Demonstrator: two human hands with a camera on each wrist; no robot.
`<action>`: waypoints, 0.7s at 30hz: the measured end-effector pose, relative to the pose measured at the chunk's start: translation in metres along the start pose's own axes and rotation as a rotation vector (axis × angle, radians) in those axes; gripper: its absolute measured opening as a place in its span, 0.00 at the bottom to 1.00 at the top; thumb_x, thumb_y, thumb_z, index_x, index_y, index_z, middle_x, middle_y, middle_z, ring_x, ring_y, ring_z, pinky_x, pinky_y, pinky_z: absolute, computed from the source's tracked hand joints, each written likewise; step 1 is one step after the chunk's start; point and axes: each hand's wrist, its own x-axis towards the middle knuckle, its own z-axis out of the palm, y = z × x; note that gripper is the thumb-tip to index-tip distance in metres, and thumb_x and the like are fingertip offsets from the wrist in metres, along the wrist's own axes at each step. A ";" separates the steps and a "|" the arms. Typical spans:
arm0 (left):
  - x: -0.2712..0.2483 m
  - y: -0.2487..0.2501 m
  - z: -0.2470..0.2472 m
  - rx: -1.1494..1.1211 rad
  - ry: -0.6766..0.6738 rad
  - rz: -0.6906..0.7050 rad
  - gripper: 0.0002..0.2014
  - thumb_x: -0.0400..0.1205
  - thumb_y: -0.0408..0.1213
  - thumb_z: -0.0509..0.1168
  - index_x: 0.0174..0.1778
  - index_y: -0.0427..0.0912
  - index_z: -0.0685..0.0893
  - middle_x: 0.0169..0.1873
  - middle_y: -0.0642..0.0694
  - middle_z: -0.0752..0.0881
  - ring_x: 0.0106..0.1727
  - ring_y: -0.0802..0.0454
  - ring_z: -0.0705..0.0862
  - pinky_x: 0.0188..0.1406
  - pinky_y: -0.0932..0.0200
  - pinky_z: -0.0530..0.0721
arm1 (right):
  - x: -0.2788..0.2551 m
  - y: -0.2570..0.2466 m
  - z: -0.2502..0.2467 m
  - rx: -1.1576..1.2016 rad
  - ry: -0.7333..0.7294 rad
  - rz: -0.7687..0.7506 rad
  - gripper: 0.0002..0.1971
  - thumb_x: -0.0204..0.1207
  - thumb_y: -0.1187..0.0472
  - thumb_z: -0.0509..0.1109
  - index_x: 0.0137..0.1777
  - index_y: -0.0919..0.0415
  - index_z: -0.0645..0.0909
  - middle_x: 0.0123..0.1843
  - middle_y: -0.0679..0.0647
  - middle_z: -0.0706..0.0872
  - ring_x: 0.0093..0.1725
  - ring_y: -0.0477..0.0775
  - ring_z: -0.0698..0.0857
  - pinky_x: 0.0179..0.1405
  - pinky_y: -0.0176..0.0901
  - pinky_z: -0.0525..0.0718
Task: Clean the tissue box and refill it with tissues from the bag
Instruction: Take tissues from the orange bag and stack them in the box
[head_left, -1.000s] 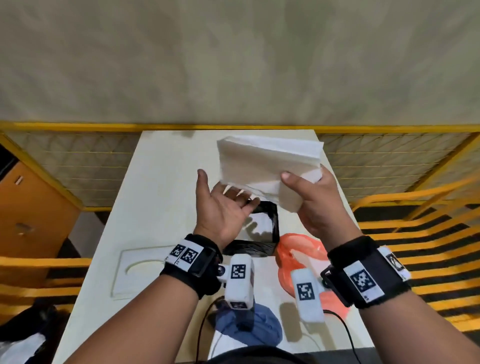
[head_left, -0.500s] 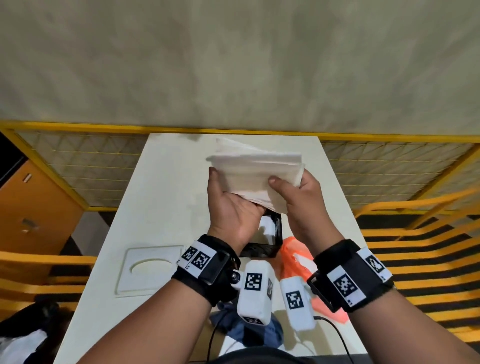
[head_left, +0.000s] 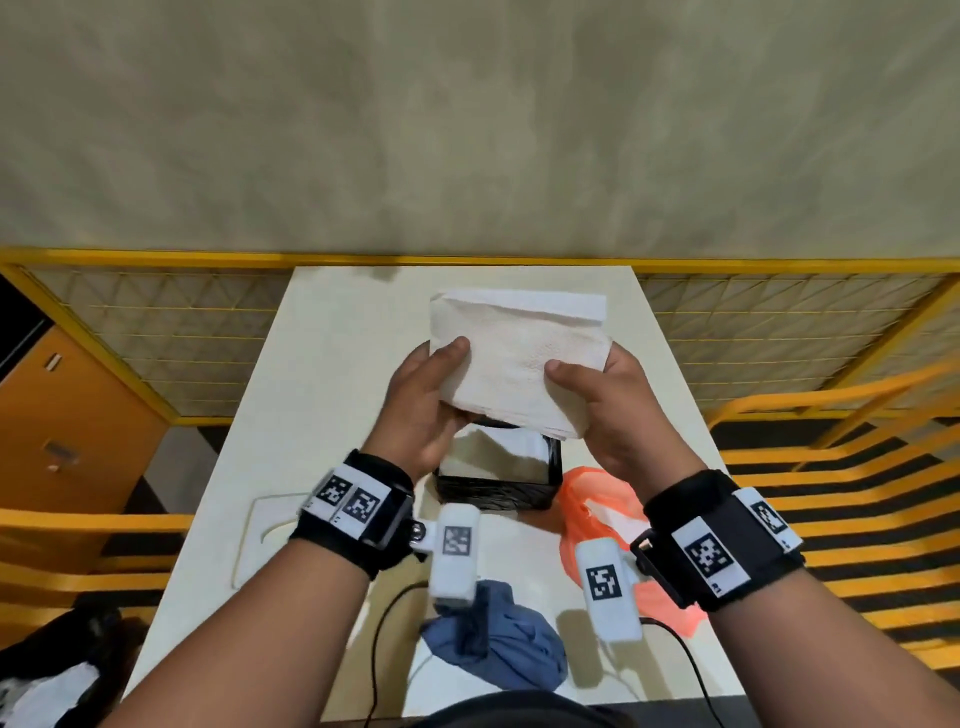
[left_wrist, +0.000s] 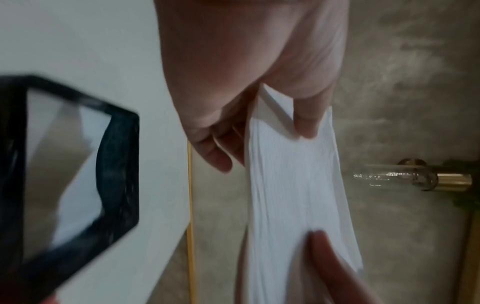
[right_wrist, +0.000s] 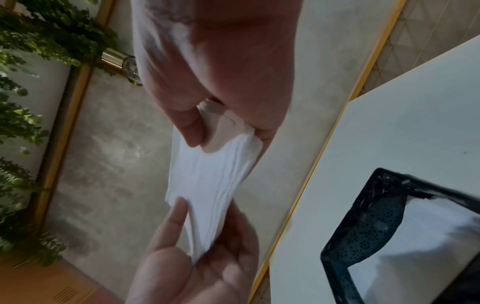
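Note:
A thick stack of white tissues (head_left: 519, 358) is held in the air between both hands, just above and behind the black tissue box (head_left: 498, 478). My left hand (head_left: 431, 395) grips the stack's left edge, thumb on top and fingers underneath. My right hand (head_left: 597, 400) pinches the right edge the same way. The left wrist view shows the stack (left_wrist: 293, 185) edge-on with the box (left_wrist: 109, 164) to its left. The right wrist view shows both hands on the stack (right_wrist: 207, 185) and the open box (right_wrist: 376, 222), white inside. The orange bag (head_left: 597, 514) lies right of the box.
A white lid (head_left: 270, 530) with a curved slot lies on the white table (head_left: 322, 389), left of the box. A blue cloth (head_left: 509, 644) and black cables sit near the front edge. Yellow railings surround the table; an orange cabinet (head_left: 62, 415) stands at left.
My left hand went from open under the stack to gripping its left edge. Both hands brought the tissues lower and flatter over the box.

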 end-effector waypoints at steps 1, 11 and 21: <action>0.000 0.005 -0.006 0.094 -0.010 -0.020 0.20 0.84 0.37 0.69 0.70 0.33 0.80 0.63 0.31 0.87 0.61 0.35 0.88 0.48 0.42 0.90 | 0.002 0.002 -0.003 -0.006 -0.013 0.045 0.14 0.77 0.76 0.66 0.57 0.62 0.84 0.53 0.57 0.92 0.51 0.57 0.90 0.51 0.49 0.88; 0.013 -0.027 -0.042 0.645 0.148 -0.135 0.11 0.76 0.32 0.76 0.52 0.38 0.86 0.51 0.39 0.91 0.46 0.43 0.91 0.46 0.43 0.92 | 0.017 0.059 -0.030 -0.174 0.103 0.506 0.11 0.76 0.79 0.65 0.55 0.71 0.83 0.53 0.68 0.90 0.49 0.68 0.90 0.51 0.62 0.89; 0.035 -0.041 -0.049 0.940 0.136 -0.129 0.21 0.73 0.37 0.76 0.61 0.38 0.83 0.55 0.40 0.88 0.55 0.40 0.88 0.57 0.38 0.88 | 0.034 0.082 -0.028 -0.353 0.188 0.490 0.12 0.72 0.78 0.65 0.45 0.62 0.83 0.53 0.67 0.88 0.50 0.67 0.88 0.55 0.65 0.87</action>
